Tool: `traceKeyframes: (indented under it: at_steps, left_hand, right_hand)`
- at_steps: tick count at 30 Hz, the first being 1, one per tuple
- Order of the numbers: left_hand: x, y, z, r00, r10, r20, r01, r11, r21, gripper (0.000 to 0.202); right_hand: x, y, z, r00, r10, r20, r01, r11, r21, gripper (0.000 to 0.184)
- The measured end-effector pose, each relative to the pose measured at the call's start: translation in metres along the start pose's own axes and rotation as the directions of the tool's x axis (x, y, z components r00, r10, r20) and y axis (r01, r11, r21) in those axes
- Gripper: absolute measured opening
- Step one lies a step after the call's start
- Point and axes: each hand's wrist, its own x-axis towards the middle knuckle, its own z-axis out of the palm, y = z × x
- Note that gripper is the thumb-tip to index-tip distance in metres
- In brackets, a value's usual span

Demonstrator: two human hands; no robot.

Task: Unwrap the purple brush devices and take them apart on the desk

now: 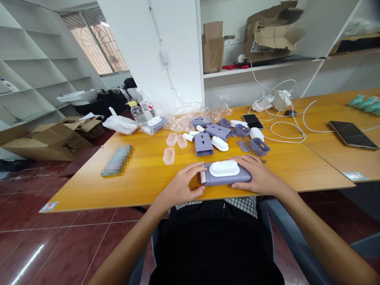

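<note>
Yellow-brown wooden tabletop (142, 182) bears a small, pale rectangular corner sticker (49, 206), its print too small to read. Near the table's front edge lies a flat purple plastic case (219, 181), topped by a white oval bristled brush (224, 168). The right hand (257, 174) grips one end; the left hand (185, 184) curves around the other, its hold unclear.

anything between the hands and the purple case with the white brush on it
Nothing visible. The right hand holds one end of the purple case; the left hand is curved around the other. The white brush lies on top, between the hands, blocking neither.
</note>
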Motion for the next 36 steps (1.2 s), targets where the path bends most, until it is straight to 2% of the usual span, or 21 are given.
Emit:
traceKeyframes:
  at_steps: [7,14,24,30,36]
  left_hand:
    - [0.0,-0.0048,0.0029,0.997,-0.051,-0.055,0.053,0.998,0.029,0.053]
    - [0.0007,-0.0062,0.0041,0.995,-0.029,-0.093,0.028,1.0,-0.015,0.045]
    - [0.0027,0.0002,-0.0003,0.999,-0.025,-0.02,0.024,0.999,-0.025,0.044]
    - [-0.0008,-0.0032,-0.0017,0.998,0.033,0.05,-0.031,0.999,-0.043,0.05]
    - [-0.0006,-0.002,-0.002,0.997,-0.012,0.079,0.013,1.0,-0.021,0.051]
  right_hand:
    - [0.0004,-0.0004,0.0004,1.0,0.006,-0.007,-0.006,1.0,0.01,0.078]
    - [0.0003,-0.0015,-0.0004,1.0,0.009,-0.001,-0.009,1.0,0.021,0.078]
    - [0.0002,-0.0005,-0.0007,1.0,0.009,0.021,-0.009,1.0,0.011,0.08]
    - [-0.0006,0.0012,-0.0001,1.0,0.006,0.01,-0.006,1.0,0.025,0.079]
    - [-0.0009,0.0011,0.0003,1.0,0.009,0.004,-0.009,1.0,0.017,0.079]
